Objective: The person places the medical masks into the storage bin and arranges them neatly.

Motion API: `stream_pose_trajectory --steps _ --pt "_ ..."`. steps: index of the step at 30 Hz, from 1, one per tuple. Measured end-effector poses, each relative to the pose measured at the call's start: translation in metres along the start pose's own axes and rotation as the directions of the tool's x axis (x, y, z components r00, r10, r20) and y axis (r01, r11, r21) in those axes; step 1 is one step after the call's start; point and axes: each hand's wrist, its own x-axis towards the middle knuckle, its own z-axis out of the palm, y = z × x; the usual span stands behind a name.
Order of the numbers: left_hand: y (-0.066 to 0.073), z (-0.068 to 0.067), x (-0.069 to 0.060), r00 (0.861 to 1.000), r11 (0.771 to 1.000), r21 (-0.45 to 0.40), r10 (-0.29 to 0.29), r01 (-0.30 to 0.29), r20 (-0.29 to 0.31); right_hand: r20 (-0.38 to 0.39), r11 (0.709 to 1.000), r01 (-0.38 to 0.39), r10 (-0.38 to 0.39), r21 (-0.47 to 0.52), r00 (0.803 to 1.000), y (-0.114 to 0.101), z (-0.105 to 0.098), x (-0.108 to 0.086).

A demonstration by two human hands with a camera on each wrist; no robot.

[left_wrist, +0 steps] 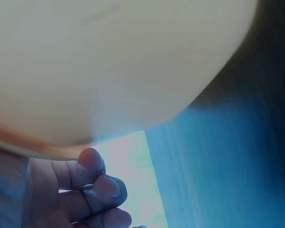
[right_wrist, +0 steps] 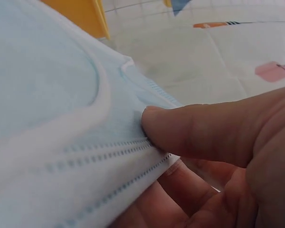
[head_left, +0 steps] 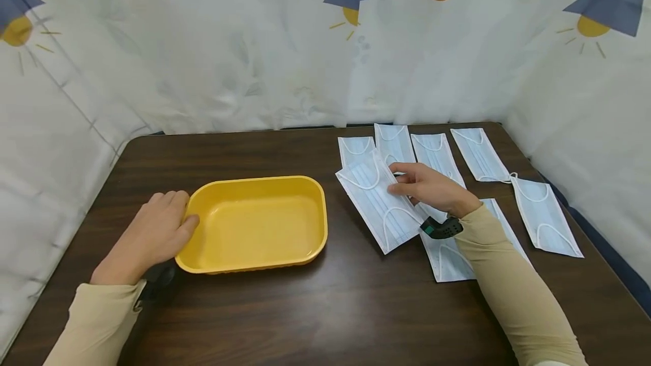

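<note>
An oblong yellow tray (head_left: 254,225) lies on the dark table, and my left hand (head_left: 157,233) grips its left rim. In the left wrist view the curled fingers of that hand (left_wrist: 92,190) show beside the tray's pale-looking wall (left_wrist: 109,71). Right of the tray, my right hand (head_left: 429,185) pinches the right edge of a light blue face mask (head_left: 373,199), which is tilted over other masks. The right wrist view shows the thumb of my right hand (right_wrist: 204,137) on top of the mask (right_wrist: 47,95) and fingers underneath.
Several more masks lie around my right hand: some behind it, one (head_left: 478,154) at the back right, one (head_left: 544,216) farther right, and one (head_left: 447,256) partly under my right forearm. A white printed cloth (head_left: 244,61) hangs behind the table (head_left: 315,321).
</note>
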Motion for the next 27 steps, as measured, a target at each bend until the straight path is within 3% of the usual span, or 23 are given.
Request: stream_pose_trajectory --steps 7,13,21,27 --pt "0.004 -0.001 0.001 1.0 1.0 0.009 0.008 -0.008 -0.02 -0.023 1.0 -0.018 0.018 -0.001 1.0 -0.004 -0.002 -0.005" --pt "0.005 -0.001 0.0 1.0 1.0 0.017 0.008 -0.007 -0.026 -0.02 1.0 0.017 -0.018 -0.023 1.0 -0.012 -0.004 -0.005" --pt "0.006 0.0 0.0 1.0 1.0 0.013 -0.001 0.001 -0.021 -0.024 1.0 -0.008 0.008 -0.007 1.0 -0.027 -0.008 -0.006" --pt "0.006 0.0 0.001 1.0 1.0 0.011 -0.007 0.007 -0.01 -0.022 0.998 0.033 -0.032 0.05 0.999 -0.036 -0.011 -0.007"
